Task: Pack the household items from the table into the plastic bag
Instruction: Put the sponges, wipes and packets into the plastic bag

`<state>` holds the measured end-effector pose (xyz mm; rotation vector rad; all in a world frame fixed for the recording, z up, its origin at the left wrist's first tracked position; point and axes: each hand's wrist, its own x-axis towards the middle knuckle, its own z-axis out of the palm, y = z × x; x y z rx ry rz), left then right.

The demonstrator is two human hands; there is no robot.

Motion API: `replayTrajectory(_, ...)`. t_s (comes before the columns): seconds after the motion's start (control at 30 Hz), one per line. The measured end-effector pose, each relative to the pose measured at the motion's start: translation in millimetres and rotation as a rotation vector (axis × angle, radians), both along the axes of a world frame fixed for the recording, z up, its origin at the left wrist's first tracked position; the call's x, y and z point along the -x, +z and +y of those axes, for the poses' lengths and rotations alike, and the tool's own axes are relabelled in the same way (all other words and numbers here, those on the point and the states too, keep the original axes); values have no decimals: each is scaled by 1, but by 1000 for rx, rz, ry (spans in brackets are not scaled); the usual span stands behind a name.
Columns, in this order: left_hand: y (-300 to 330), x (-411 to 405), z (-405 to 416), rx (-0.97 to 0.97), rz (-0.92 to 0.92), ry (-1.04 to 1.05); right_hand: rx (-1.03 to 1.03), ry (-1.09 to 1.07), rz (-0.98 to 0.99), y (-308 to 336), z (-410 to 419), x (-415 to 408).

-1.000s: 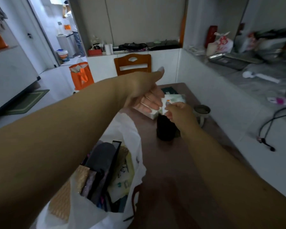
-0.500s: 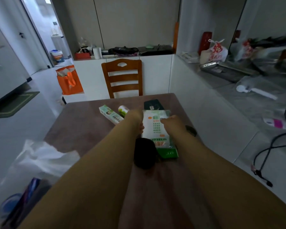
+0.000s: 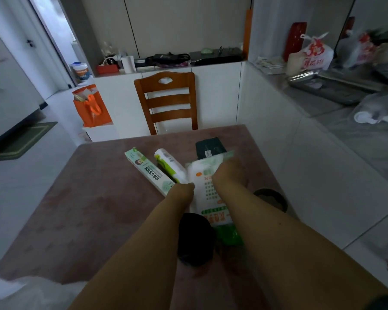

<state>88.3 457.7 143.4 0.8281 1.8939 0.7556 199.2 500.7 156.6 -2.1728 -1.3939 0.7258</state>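
Note:
A white and green packet point(image 3: 207, 193) is held over the brown table point(image 3: 87, 202) by both hands. My left hand point(image 3: 184, 191) grips its left edge and my right hand point(image 3: 227, 175) grips its upper right part. A black cylinder point(image 3: 195, 238) stands just below the packet, between my forearms. A long white-green box point(image 3: 148, 170), a white roll point(image 3: 169, 162) and a flat black item point(image 3: 208, 147) lie farther back. The white plastic bag point(image 3: 11, 291) shows only at the bottom left corner.
A dark cup point(image 3: 271, 199) stands at the table's right edge by the white wall. A wooden chair point(image 3: 168, 101) faces the far side. An orange bag point(image 3: 91, 107) sits on the floor to the left. The counter at right holds a tray and bags.
The view has swung from the bag to the table. Both hands now hold the packet a little farther out and more tilted than half a second ago.

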Motion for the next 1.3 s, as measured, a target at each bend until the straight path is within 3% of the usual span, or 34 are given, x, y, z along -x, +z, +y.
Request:
replayTrajectory(0.17, -1, 12, 3, -179, -315, 231, -96, 210, 212, 29, 15, -1)
replayTrajectory(0.27, 4, 23, -1, -265, -492, 214, -187, 317, 289, 53, 25, 2)
replayTrajectory(0.4, 7, 40, -1, -402, -742, 275, -202, 400, 574, 64, 34, 17)
replayTrajectory(0.47, 9, 49, -2, -455, -791, 389, -183, 414, 480, 53, 32, 20)
replayTrajectory(0.57, 6, 68, -4, -511, -794, 561, -74, 427, 186, 24, 22, 17)
replayTrajectory(0.67, 3, 82, -13, -505, -701, 706, 134, 471, 167, 6, -13, 15)
replayTrajectory(0.77, 1, 87, -24, -480, -599, 841, 103, 575, 204, -8, -62, 17)
replayTrajectory(0.87, 5, 83, -33, -507, -590, 879, 217, 745, -52, -20, -107, 22)
replayTrajectory(0.93, 12, 78, -39, -519, -542, 880, 227, 745, -121, -22, -122, 22)
replayTrajectory(1.07, 24, 63, -50, -564, -395, 801, 183, 587, -28, 1, -145, 0)
replayTrajectory(1.17, 24, 48, -69, -555, -258, 605, 82, 519, 26, 43, -159, -32)
replayTrajectory(1.3, 20, 21, -110, -456, -397, 304, 84, 503, 497, 90, -153, -56)
